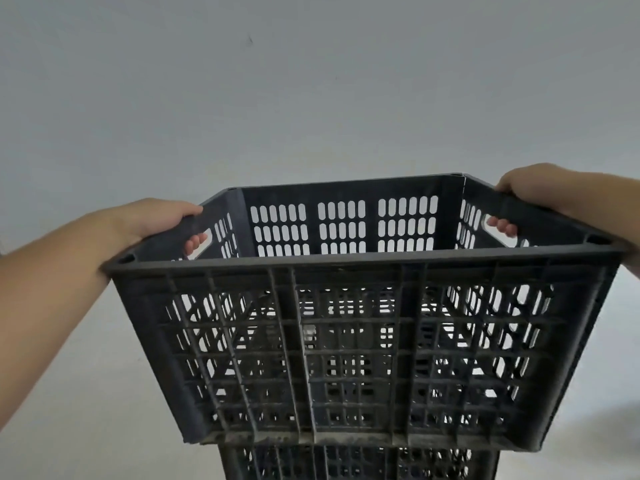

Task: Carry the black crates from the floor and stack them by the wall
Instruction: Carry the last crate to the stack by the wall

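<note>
The black perforated crate point(363, 341), empty and upright, hangs roughly level just over a second crate point(360, 462) of the same kind, before a pale wall point(311, 98); contact unclear.

Probably a storeroom or similar utility space, though little of it shows. A bare, pale grey painted wall point(311, 98) fills the view, with one small dark scuff point(250, 40). Before it are black slotted plastic storage crates: an upper crate point(360, 348) directly above a lower crate point(356, 462).
</note>
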`<state>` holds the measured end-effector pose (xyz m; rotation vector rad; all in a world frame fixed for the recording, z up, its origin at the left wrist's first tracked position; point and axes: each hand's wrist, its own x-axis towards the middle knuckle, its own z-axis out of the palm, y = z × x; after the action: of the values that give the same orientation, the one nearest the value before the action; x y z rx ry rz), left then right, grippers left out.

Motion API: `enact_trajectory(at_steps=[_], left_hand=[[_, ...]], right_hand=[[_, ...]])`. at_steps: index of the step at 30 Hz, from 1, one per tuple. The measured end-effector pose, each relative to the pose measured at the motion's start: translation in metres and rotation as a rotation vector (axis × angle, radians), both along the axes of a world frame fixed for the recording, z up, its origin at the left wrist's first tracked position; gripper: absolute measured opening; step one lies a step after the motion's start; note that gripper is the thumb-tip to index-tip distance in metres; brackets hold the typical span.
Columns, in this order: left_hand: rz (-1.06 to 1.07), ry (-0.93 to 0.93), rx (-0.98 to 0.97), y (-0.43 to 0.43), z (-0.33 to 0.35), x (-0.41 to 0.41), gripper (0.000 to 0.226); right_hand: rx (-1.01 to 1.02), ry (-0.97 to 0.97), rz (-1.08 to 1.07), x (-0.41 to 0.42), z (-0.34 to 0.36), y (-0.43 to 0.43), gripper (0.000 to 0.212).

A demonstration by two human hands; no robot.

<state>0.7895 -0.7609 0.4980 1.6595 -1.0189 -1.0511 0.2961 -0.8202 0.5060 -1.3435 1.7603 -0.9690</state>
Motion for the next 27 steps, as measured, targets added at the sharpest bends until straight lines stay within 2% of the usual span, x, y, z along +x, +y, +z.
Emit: enact_trajectory(at_steps=[14, 19, 27], left_hand=[[-0.002, 0.077, 0.095, -0.103, -0.039, 0.022, 0.035], [-0.004, 0.054, 0.140, -0.123, -0.055, 0.023, 0.036], [-0.007, 0.125, 0.127, -0.134, -0.067, 0.026, 0.034]], right_hand=[[0.105, -0.090, 0.010, 0.022, -0.038, -0.091, 0.033], [0.152, -0.035, -0.011, 0.026, -0.057, -0.107, 0.036], [0.168, -0.089, 0.008, 0.030, -0.066, -0.105, 0.036]])
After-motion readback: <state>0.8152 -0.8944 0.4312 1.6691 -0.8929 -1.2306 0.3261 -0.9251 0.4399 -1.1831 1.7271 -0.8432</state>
